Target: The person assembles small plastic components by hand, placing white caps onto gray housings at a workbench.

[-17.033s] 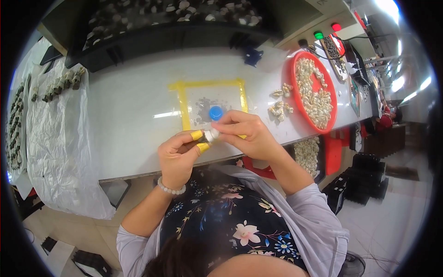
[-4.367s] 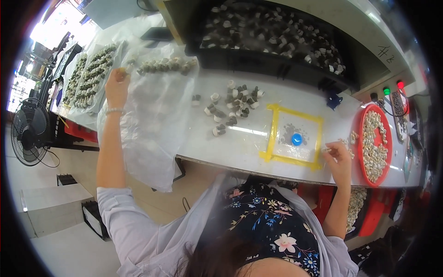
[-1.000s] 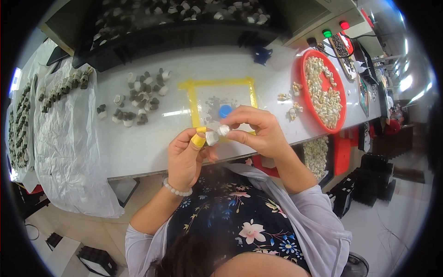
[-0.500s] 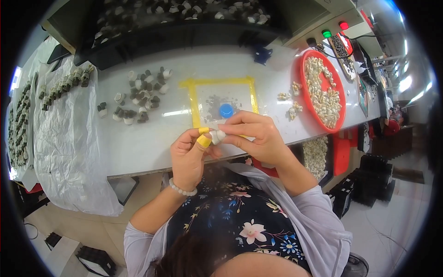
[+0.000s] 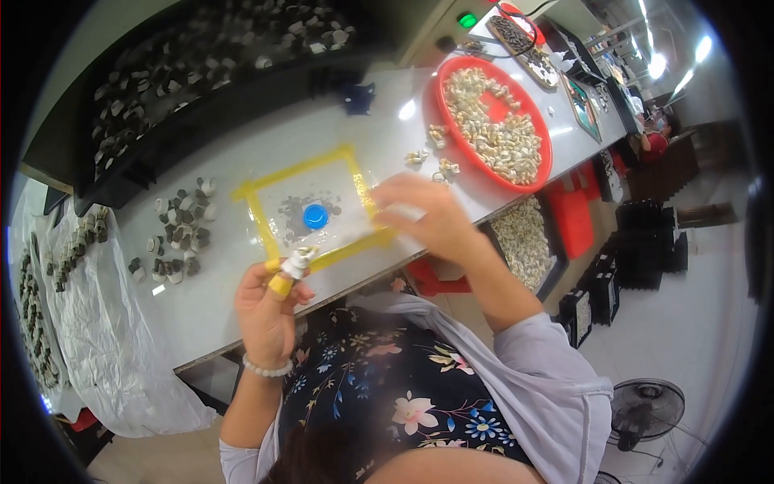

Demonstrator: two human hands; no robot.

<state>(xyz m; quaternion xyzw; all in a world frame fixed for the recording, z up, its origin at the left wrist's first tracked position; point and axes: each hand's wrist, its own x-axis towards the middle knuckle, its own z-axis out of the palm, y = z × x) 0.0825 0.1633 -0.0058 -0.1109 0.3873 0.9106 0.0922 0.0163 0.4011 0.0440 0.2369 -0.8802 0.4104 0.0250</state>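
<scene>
My left hand (image 5: 266,313) is closed in a pinch, with yellow covers on its thumb and forefinger. Between those tips sits a small white plastic-looking part (image 5: 300,260), upright, over the front edge of the taped area. My right hand (image 5: 431,216) is above the table to the right of the tape, and motion smears its fingers. A pale blur shows at its fingertips; I cannot make out whether anything is held. Yellow tape (image 5: 302,171) frames a clear sheet with many dark flat bits around a blue round cap (image 5: 315,216).
A red oval tray (image 5: 545,153) of cream-coloured parts stands right, with several loose parts (image 5: 448,168) beside it. Dark-and-white pieces (image 5: 187,216) lie left, near plastic sheeting (image 5: 109,315). A black tray (image 5: 193,109) spans the back; a fan (image 5: 647,411) stands lower right.
My right hand has left the white part and moved right, toward the red tray. The white part stays in my left hand. The whole view has turned and shifted to the right.
</scene>
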